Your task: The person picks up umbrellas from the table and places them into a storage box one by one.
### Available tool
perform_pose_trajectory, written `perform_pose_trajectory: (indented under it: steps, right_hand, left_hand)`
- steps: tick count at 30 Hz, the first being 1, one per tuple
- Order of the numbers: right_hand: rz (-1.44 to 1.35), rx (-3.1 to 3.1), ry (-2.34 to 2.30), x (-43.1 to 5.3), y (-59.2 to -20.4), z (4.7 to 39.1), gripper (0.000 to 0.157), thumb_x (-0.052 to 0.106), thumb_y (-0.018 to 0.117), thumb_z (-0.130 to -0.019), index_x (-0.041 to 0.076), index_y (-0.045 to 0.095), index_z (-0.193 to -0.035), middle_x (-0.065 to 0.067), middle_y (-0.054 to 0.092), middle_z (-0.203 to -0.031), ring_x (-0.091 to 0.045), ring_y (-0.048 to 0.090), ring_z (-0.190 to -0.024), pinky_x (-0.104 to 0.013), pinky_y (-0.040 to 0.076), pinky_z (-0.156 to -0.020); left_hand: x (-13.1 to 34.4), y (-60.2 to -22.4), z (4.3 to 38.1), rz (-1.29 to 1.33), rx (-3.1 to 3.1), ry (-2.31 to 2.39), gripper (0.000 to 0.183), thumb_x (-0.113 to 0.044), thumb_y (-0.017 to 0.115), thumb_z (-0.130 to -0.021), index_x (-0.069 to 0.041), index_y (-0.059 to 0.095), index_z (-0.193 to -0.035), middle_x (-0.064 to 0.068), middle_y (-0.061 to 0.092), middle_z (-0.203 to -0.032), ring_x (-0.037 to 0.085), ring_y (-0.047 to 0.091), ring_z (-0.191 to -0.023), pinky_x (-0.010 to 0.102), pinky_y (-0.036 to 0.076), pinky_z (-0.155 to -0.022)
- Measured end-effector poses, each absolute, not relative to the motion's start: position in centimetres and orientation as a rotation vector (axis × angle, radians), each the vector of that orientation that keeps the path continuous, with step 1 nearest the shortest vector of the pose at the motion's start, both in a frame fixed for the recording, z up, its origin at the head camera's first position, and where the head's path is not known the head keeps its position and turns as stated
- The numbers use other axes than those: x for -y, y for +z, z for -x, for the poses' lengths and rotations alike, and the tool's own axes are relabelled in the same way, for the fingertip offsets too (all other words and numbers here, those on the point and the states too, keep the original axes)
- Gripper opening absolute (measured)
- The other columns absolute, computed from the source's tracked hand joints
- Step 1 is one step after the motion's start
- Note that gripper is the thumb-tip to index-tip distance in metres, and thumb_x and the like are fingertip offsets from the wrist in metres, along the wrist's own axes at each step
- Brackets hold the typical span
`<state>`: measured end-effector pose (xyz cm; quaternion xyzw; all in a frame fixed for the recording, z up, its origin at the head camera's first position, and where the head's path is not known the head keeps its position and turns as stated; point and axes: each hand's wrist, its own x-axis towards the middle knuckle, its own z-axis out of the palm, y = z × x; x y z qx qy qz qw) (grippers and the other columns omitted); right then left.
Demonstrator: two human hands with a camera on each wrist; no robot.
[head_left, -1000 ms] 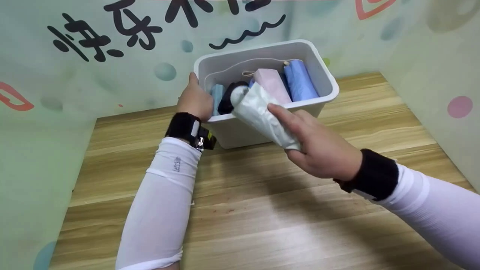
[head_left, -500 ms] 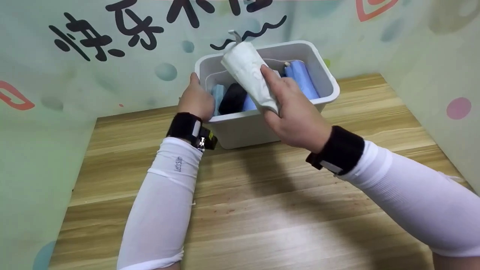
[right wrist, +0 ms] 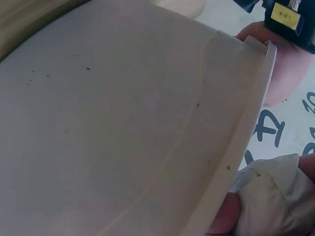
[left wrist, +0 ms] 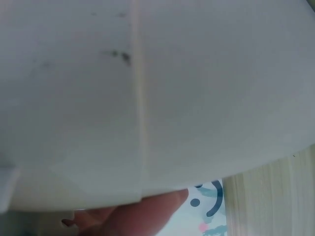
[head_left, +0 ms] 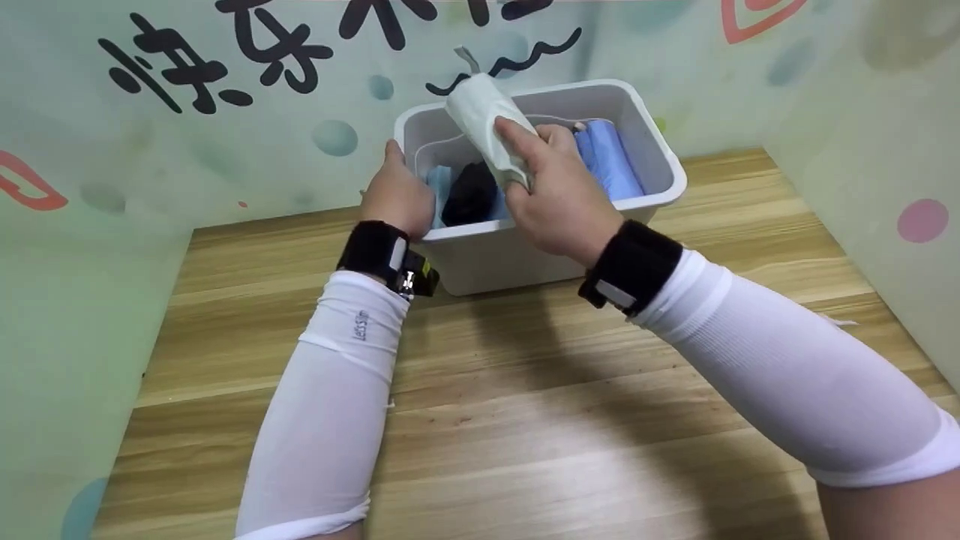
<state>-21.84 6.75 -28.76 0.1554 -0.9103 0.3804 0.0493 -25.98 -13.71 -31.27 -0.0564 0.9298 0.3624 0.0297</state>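
A pale, whitish-green folded umbrella [head_left: 480, 112] with a grey strap loop at its upper end tilts over the light grey bin [head_left: 517, 259]. My right hand [head_left: 559, 191] grips its lower part. In the right wrist view the crinkled cloth of the umbrella [right wrist: 275, 191] shows between fingers beside the bin's rim. My left hand [head_left: 397, 196] grips the bin's left rim, thumb up along the outside; the other fingers are partly hidden. Inside the bin lie a light blue item [head_left: 439, 184], a black bundle [head_left: 470, 196] and a blue folded umbrella [head_left: 611, 157]; my right hand covers the middle.
The bin stands on a wood-grain tabletop [head_left: 480, 420] near the back. Printed wall sheets [head_left: 262, 165] with black characters and coloured dots close in the back and both sides. Outside the bin, the wrist views are mostly filled by its wall [left wrist: 221, 98].
My right hand has carried the pale umbrella up and left from the bin's front edge to above its middle, tipping its strap end upward. My left hand has stayed on the rim.
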Motion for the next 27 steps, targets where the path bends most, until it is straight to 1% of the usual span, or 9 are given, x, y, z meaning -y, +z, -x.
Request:
perform_pose_trajectory:
  steps: [4,8,14,19,21,24,27]
  right_hand:
    - [-0.382,2.855,1.112,-5.8,-28.8,22.9,0.075,0.007,0.054,-0.097,0.027,0.035,-0.166,-0.019,0.034,-0.156,-0.027,0.047,-0.129,-0.036,0.043,-0.113]
    - [-0.316,2.921,1.049,-4.9,-29.3,23.8,0.074,0.012,0.053,-0.098,0.028,0.031,-0.167,-0.020,0.033,-0.159,-0.030,0.048,-0.131,-0.037,0.045,-0.112]
    - [-0.272,3.010,0.946,-4.2,-29.7,24.4,0.077,0.015,0.050,-0.099,0.026,0.022,-0.170,-0.021,0.027,-0.164,-0.038,0.053,-0.127,-0.045,0.046,-0.111]
    - [-0.264,3.134,0.842,-3.9,-29.5,24.7,0.075,0.020,0.047,-0.101,0.024,0.017,-0.170,-0.024,0.021,-0.166,-0.043,0.052,-0.126,-0.049,0.047,-0.110]
    - [-0.286,3.171,0.781,-3.8,-29.5,24.8,0.073,0.021,0.047,-0.103,0.020,0.018,-0.170,-0.025,0.024,-0.164,-0.043,0.053,-0.123,-0.050,0.049,-0.108]
    - [-0.332,3.191,0.694,-3.7,-29.6,24.8,0.064,0.025,0.046,-0.105,0.012,0.029,-0.165,-0.027,0.034,-0.152,-0.043,0.057,-0.115,-0.051,0.051,-0.103]
    - [-0.381,3.200,0.605,-3.8,-29.8,24.8,0.054,0.031,0.045,-0.107,0.006,0.038,-0.155,-0.029,0.042,-0.141,-0.043,0.059,-0.112,-0.053,0.054,-0.099]
  left_hand:
    - [13.7,-31.3,26.0,0.184,-2.870,1.109,0.080,-0.022,0.044,-0.106,-0.006,-0.003,-0.169,0.018,0.044,-0.164,0.031,0.051,-0.143,0.046,0.039,-0.121]
    - [13.6,-31.3,26.1,0.190,-2.865,1.109,0.080,-0.021,0.043,-0.105,-0.006,-0.004,-0.169,0.018,0.040,-0.167,0.031,0.048,-0.146,0.045,0.036,-0.123]
    - [13.7,-31.3,25.9,0.188,-2.860,1.119,0.081,-0.016,0.042,-0.103,-0.007,-0.005,-0.169,0.018,0.042,-0.166,0.031,0.050,-0.143,0.045,0.040,-0.120]
    - [13.7,-31.3,25.9,0.192,-2.856,1.121,0.081,-0.015,0.041,-0.103,-0.007,-0.006,-0.169,0.018,0.043,-0.165,0.032,0.052,-0.141,0.045,0.043,-0.118]
    - [13.7,-31.3,25.9,0.189,-2.861,1.117,0.082,-0.014,0.042,-0.102,-0.006,-0.005,-0.169,0.019,0.043,-0.164,0.032,0.053,-0.140,0.045,0.043,-0.118]
    - [13.7,-31.3,25.9,0.183,-2.863,1.114,0.083,-0.013,0.042,-0.101,-0.007,-0.005,-0.169,0.019,0.045,-0.163,0.031,0.053,-0.139,0.044,0.043,-0.118]
    - [13.7,-31.2,25.9,0.181,-2.864,1.113,0.083,-0.012,0.042,-0.100,-0.007,-0.005,-0.169,0.019,0.044,-0.164,0.030,0.051,-0.141,0.044,0.040,-0.120]
